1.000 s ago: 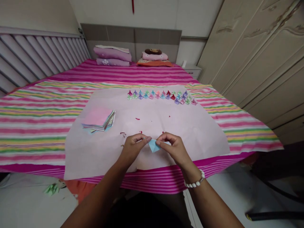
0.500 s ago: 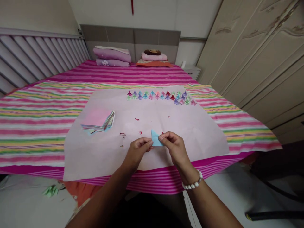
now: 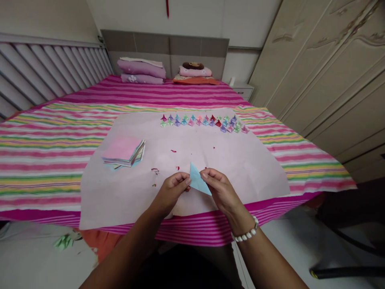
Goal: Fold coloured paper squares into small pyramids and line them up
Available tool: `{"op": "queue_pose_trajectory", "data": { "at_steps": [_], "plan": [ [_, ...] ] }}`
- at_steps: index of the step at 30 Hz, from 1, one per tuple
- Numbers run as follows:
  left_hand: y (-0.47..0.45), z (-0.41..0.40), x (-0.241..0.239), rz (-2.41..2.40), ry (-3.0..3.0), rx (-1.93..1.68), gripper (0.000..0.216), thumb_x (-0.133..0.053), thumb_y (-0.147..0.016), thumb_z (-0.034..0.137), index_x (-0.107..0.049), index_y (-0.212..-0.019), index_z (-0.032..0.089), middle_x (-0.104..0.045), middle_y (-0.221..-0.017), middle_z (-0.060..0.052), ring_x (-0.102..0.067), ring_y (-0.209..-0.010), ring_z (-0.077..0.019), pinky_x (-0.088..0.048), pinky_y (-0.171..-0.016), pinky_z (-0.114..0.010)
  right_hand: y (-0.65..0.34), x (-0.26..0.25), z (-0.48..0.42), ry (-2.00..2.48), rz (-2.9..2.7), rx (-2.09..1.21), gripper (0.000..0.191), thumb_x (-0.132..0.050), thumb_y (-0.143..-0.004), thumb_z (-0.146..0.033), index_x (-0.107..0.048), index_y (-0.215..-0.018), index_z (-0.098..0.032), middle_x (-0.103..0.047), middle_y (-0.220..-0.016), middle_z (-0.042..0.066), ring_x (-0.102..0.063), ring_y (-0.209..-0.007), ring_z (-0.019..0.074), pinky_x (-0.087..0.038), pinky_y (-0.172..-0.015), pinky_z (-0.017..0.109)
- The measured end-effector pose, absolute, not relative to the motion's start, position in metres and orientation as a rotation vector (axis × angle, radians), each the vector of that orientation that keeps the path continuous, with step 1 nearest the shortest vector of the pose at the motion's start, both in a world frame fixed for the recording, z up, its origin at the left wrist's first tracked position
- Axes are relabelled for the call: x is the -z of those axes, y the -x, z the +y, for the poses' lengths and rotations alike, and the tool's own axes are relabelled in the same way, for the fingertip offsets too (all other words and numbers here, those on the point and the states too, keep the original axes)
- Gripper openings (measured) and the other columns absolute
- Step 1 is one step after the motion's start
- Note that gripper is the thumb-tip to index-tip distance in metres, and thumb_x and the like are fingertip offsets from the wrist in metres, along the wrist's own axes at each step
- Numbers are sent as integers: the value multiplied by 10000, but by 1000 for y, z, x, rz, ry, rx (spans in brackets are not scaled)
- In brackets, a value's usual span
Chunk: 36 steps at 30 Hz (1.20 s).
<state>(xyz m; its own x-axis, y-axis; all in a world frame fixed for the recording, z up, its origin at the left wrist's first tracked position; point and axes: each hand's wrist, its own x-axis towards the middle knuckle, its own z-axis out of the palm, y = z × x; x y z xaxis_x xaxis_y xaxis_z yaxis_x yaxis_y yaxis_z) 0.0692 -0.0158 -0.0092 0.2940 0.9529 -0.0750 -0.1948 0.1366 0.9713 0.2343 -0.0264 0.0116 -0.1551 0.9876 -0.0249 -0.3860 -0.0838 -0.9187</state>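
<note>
A light blue folded paper triangle (image 3: 197,180) is pinched between my two hands just above the near edge of a large pale pink sheet (image 3: 246,164). My left hand (image 3: 171,190) grips its left edge with thumb and forefinger. My right hand (image 3: 219,186), with a white bead bracelet on the wrist, holds its right side, fingers closed on it. A stack of coloured square papers (image 3: 124,151), pink on top, lies to the left. Far across the sheet stands a row of several small folded paper pieces (image 3: 204,122) in mixed colours.
The sheet lies on a bed with a pink striped cover (image 3: 45,148). Folded bedding and pillows (image 3: 141,71) sit by the headboard. A cream wardrobe (image 3: 331,68) stands to the right. Small paper scraps (image 3: 155,170) dot the sheet; a green paper piece (image 3: 64,241) lies on the floor.
The blue paper was turned in my fingers: its point hung downward a second ago, and now a larger triangle stands with its tip pointing up and away. Both hands stayed in place.
</note>
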Motion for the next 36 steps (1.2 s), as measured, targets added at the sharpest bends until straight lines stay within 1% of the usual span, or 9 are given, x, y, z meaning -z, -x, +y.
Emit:
{"op": "queue_pose_trajectory", "data": {
  "at_steps": [9,12,15,19,23,26,28,32,36],
  "plan": [
    [-68,-13,7,901,-1094,-1012,244,-711,-734,377,-645,-816,157,-549,-641,36,-471,-603,-85,-366,-615,-227,-236,-5,-24,859,-979,-1561,155,-722,-742,-351,-691,-739,-199,-635,-685,-11,-535,-644,129,-420,-659,267],
    [-67,-12,9,941,-1121,-1031,214,-701,-742,353,-652,-818,159,-558,-631,36,-484,-597,-86,-378,-612,-228,-236,-3,-23,957,-1017,-1477,156,-732,-718,-331,-714,-799,-200,-628,-639,-19,-514,-578,116,-410,-599,259],
    [-66,-12,9,956,-1181,-1045,193,-690,-752,335,-654,-820,158,-587,-654,26,-512,-607,-89,-403,-617,-232,-237,-2,-22,951,-1063,-1465,212,-756,-676,-315,-715,-852,-205,-650,-655,-14,-546,-583,121,-431,-602,261],
    [-71,-12,8,977,-1229,-1104,208,-705,-719,310,-612,-829,159,-602,-664,25,-550,-596,-102,-437,-603,-242,-236,1,-19,951,-1130,-1415,232,-761,-655,-335,-706,-829,-192,-660,-666,1,-564,-593,131,-443,-580,258],
    [-77,-13,11,1073,-1325,-1138,149,-658,-756,282,-565,-795,173,-597,-675,20,-595,-621,-120,-460,-625,-254,-233,6,-17,1100,-1218,-1216,168,-714,-682,-310,-681,-782,-179,-591,-590,-27,-463,-491,98,-364,-475,224],
    [-83,-16,11,1169,-1512,-1191,109,-619,-787,270,-596,-827,171,-622,-867,-34,-606,-691,-130,-475,-657,-272,-229,9,-17,1184,-1351,-951,108,-640,-742,-271,-669,-787,-177,-565,-601,-27,-440,-499,102,-349,-478,232],
    [-86,-19,9,1219,-1582,-1208,137,-578,-826,303,-612,-844,171,-621,-929,-56,-609,-735,-142,-488,-689,-290,-227,9,-19,1220,-1463,-736,89,-594,-781,-232,-664,-795,-179,-572,-632,-14,-466,-542,118,-367,-513,244],
    [-93,-22,2,1300,-1525,-1157,232,-612,-808,345,-600,-956,166,-646,-794,-41,-633,-719,-171,-514,-678,-307,-224,7,-22,1229,-1629,-479,115,-534,-808,-152,-643,-822,-185,-595,-703,11,-528,-637,148,-409,-590,269],
    [-96,-19,2,1410,-1640,-1185,147,-595,-782,210,-607,-921,162,-669,-835,-61,-639,-713,-170,-527,-681,-315,-222,7,-23,1228,-1634,-400,138,-510,-802,-113,-624,-792,-190,-600,-743,26,-552,-672,159,-429,-610,278]
  ]
}}
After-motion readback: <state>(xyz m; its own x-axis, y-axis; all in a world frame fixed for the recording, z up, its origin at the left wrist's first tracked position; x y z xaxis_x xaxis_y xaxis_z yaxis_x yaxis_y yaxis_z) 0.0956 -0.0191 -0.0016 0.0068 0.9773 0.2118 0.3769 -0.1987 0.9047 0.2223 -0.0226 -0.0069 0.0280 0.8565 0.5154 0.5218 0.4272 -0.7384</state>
